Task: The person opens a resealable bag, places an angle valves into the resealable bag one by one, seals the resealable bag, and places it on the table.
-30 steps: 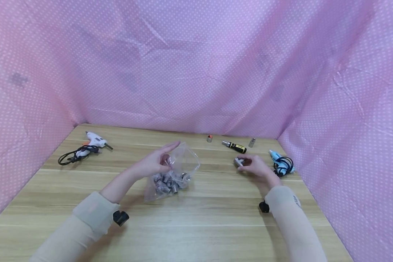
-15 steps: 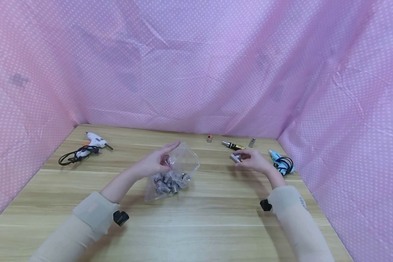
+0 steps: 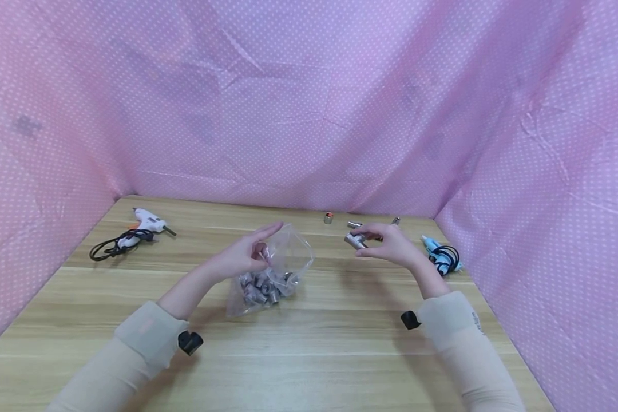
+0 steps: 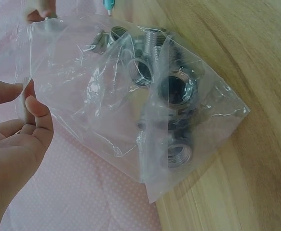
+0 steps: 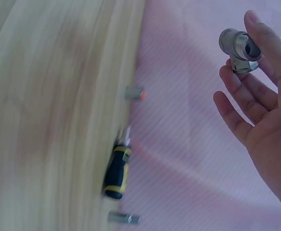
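A metal fitting (image 3: 355,240) is pinched in the right hand's (image 3: 391,247) fingers above the worktop (image 3: 309,343). The left hand (image 3: 239,257) pinches the rim of a clear bag (image 3: 273,274) of fittings resting mid-worktop. A screwdriver (image 5: 116,171) lies behind.

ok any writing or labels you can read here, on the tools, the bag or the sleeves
None can be read.
Right sleeve: a small dark mark near the cuff, too small to read.
Screwdriver: black and yellow handle, no legible brand.
Plastic bag of metal fittings, pinched by the left hand: no print visible.
Fitting in the right hand: no marking visible.
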Motion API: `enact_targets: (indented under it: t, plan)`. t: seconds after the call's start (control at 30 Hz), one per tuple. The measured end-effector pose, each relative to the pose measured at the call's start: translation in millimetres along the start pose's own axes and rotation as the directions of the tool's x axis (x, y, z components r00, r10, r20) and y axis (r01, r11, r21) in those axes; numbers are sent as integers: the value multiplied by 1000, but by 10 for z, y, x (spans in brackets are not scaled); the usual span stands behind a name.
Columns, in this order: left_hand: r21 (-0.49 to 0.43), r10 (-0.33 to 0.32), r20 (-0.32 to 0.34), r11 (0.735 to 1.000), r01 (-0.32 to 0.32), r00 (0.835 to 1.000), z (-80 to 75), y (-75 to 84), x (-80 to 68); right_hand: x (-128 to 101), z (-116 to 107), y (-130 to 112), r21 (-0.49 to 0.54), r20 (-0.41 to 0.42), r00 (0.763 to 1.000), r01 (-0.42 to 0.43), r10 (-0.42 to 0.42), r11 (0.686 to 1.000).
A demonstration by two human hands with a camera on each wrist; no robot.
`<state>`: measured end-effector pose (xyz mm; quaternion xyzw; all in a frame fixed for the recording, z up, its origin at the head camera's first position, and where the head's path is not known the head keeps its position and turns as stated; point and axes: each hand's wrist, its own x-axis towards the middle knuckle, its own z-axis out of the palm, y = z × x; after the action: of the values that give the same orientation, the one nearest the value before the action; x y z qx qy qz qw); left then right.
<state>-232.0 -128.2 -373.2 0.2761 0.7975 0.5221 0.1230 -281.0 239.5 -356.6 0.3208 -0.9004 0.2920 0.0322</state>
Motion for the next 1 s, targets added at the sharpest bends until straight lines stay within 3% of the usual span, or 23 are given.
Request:
enact_targets:
  t: [0.27, 0.57, 0.8, 1.0]
  plan:
    - [-11, 0, 5, 1000, 0, 1000, -8, -2, -1, 95, 114, -299, 61, -60, 993, 106, -102, 993]
    - [-15, 12, 6, 1000, -12, 1000, -12, -8, 7, 235, 418, -567, 64, -93, 979, 189, -183, 980]
    - [-27, -18, 17, 999, 18, 1000, -18, 7, -5, 391, 694, -706, -33, -68, 964, 256, -258, 966]
    - [-38, -6, 21, 999, 7, 1000, -24, -6, 3, 505, 881, -763, -4, -24, 956, 291, -291, 957]
